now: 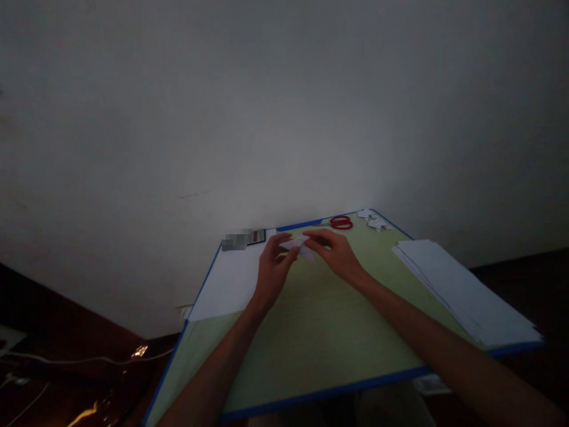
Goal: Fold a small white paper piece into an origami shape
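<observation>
Between my two hands, above the far half of the table, is a small piece of folded white paper (304, 249) with pointed corners. My left hand (276, 261) pinches its left side between thumb and fingers. At its upper right edge, my right hand (331, 248) has thumb and forefinger closed on the paper. Part of the paper is hidden behind the fingertips, and the dim light blurs its folds.
Red-handled scissors (341, 223) lie at the table's far edge. Folded white paper shapes (377, 224) sit in the far right corner. A stack of white paper (462, 290) covers the right side. Another white sheet (226, 284) and a phone-like device (256, 236) are left. A wall (284, 118) stands behind.
</observation>
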The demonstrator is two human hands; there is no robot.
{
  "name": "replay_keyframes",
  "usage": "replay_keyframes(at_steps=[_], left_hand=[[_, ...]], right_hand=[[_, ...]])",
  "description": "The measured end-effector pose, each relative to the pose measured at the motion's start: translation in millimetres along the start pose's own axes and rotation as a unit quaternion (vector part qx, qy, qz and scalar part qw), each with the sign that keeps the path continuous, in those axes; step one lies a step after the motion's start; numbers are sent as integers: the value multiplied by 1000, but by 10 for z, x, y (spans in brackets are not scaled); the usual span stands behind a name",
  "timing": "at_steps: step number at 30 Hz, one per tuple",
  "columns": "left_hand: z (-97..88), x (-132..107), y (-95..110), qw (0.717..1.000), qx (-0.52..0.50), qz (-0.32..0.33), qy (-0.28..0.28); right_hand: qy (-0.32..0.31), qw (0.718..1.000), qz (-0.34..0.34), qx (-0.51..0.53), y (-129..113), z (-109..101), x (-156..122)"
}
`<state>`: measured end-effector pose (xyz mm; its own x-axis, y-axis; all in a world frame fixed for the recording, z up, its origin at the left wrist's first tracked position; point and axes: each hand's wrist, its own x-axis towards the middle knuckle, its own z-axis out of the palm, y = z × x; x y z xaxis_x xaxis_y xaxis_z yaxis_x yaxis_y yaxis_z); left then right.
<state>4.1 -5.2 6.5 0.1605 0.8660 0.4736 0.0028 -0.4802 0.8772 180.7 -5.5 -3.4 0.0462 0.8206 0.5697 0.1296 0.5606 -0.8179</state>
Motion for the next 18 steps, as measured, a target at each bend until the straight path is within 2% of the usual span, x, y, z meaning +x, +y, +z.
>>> replay_keyframes(at_steps=[4, 8, 18], left_hand=[[-17, -10, 21, 997, 72, 39, 2], [-23, -15, 35, 993, 101, 58, -6], [7, -49, 36, 994, 102, 39, 28]], right_hand=[[-2, 998, -46, -32, -35, -20, 17], [-27, 994, -82, -66, -82, -16, 8], [-19, 1000, -17, -5, -136, 33, -25]])
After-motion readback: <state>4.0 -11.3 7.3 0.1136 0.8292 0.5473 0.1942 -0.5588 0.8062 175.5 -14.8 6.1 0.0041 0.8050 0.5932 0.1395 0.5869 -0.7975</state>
